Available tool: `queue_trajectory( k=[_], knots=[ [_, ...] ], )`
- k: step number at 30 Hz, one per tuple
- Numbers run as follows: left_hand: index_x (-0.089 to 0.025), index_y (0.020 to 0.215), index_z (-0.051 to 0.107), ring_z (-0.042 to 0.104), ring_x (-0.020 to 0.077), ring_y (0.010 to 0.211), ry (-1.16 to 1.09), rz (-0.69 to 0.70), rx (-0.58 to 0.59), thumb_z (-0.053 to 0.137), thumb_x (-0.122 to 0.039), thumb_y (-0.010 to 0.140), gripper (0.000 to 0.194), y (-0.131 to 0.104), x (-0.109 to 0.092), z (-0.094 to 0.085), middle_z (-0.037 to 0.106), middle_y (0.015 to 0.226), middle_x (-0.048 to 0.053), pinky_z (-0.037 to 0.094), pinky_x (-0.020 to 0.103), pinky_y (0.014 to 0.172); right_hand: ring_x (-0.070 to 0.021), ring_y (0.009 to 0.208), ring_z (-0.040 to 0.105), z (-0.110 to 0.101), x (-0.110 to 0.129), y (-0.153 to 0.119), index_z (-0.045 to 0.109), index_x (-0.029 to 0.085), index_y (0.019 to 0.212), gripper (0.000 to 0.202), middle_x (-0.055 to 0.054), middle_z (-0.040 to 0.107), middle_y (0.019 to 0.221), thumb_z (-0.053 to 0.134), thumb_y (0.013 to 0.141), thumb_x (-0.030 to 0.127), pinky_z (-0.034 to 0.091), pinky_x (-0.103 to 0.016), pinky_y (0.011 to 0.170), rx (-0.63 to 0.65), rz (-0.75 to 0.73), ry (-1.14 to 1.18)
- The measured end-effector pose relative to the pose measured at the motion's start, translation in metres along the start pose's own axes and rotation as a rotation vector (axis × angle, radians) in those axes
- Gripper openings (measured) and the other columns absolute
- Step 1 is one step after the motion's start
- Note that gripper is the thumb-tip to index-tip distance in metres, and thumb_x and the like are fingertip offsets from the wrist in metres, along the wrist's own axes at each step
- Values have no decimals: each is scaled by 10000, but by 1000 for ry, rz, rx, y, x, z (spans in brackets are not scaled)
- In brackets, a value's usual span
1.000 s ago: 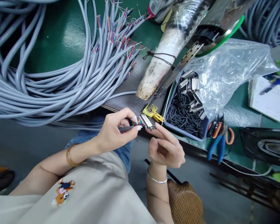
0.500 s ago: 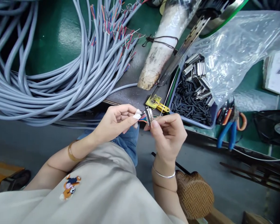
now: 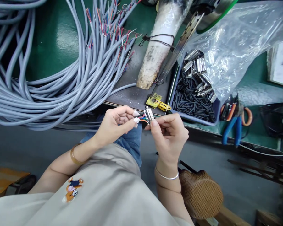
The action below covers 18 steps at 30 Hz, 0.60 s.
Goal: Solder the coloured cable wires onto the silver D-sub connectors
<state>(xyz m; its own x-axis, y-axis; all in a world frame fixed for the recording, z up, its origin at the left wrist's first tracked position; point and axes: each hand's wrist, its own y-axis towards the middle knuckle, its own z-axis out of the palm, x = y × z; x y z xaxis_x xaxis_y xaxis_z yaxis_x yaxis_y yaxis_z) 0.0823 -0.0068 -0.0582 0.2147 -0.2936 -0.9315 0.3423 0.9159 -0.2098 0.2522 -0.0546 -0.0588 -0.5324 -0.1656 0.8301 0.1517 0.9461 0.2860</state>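
Between my two hands, just off the bench edge, is a metal D-sub connector (image 3: 148, 115) with a row of pins on its left side. My right hand (image 3: 168, 131) pinches it between thumb and forefinger. Thin coloured wires (image 3: 143, 118) run from the pins to my left hand (image 3: 120, 122), whose thumb and fingertips, partly wrapped in white, are closed on them. Next to the wires a short dark piece shows at the left fingertips. Behind the connector, a yellow clip-like tool (image 3: 161, 104) lies on a yellow pad (image 3: 153, 99).
Grey cables (image 3: 68, 84) with stripped ends fill the left. A blue bin (image 3: 193, 119) holds black tubing pieces (image 3: 188, 100) and connectors (image 3: 200, 72) beside a plastic bag (image 3: 233, 47). Blue-handled pliers (image 3: 233, 128) lie right. A wrapped tube (image 3: 155, 53) points toward me; a stool (image 3: 200, 194) stands below.
The view has shifted slightly. My left fingers have shifted on the wires, baring a little more of them and a dark piece. My right hand keeps its pinch on the connector.
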Motion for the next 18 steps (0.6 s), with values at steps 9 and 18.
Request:
queue_trajectory(
  k=[9, 18],
  knots=[
    [-128, 920, 685, 550, 69, 475, 93, -31, 61, 744, -327, 843, 220, -7, 11, -6, 705, 689, 17, 460, 180, 455, -116, 617, 716, 0, -21, 2, 620, 214, 893, 78, 31, 729, 762, 677, 939, 242, 560, -222, 570, -93, -224, -190],
    [-169, 944, 763, 748, 179, 834, 782, 250, 437, 665, -182, 910, 104, -20, 25, -30, 802, 945, 73, 523, 251, 757, -101, 314, 500, -25, -8, 27, 725, 212, 795, 100, 61, 629, 529, 746, 888, 242, 310, -248, 312, -447, -390, 127]
  ],
)
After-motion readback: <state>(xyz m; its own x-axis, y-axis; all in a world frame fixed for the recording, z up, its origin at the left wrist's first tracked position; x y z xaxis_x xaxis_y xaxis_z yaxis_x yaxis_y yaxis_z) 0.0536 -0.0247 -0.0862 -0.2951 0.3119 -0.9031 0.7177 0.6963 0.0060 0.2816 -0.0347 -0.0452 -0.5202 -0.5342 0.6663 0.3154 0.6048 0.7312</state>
